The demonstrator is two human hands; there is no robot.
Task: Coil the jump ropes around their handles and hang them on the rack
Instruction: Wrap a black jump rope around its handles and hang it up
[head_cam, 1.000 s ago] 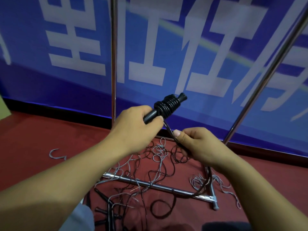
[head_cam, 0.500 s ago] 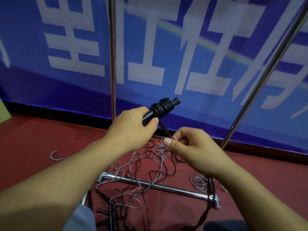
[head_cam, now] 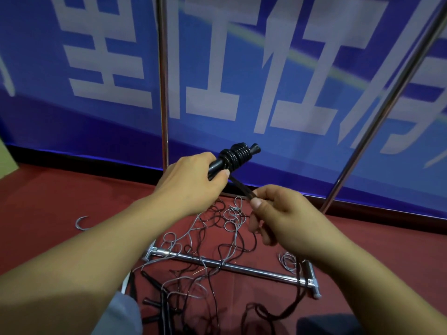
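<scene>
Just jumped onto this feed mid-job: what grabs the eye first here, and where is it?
Dead centre, the left hand grips a black handle with glossy black rope coils wound near its tip, while the right hand pinches the rope's taut free run. Below them, a tangle of grey and black ropes sprawls over the rack's chrome base bar on the red floor. Behind stands a blue banner.

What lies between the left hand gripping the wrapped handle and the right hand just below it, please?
In the head view, a short taut stretch of black rope runs from the coil on the handle in the left hand down to the right hand, which pinches it.
</scene>
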